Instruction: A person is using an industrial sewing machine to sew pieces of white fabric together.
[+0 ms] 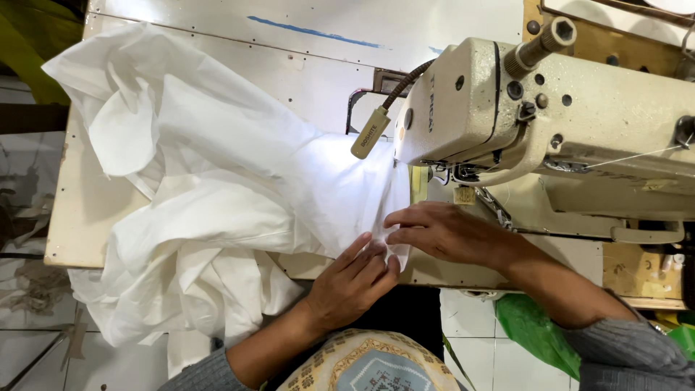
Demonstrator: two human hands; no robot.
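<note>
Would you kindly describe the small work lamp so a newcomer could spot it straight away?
Start at the big cream sewing machine on the right. A dark flexible neck curves from behind its left end down to the lamp, a short tan tube above the brightly lit white fabric. It alone casts light there.

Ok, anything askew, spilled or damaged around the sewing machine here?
Nothing looks damaged or spilled. The white fabric lies bunched on the table, part of it hanging over the near edge. Both the left hand and right hand press its edge flat beside the sewing machine.
</note>
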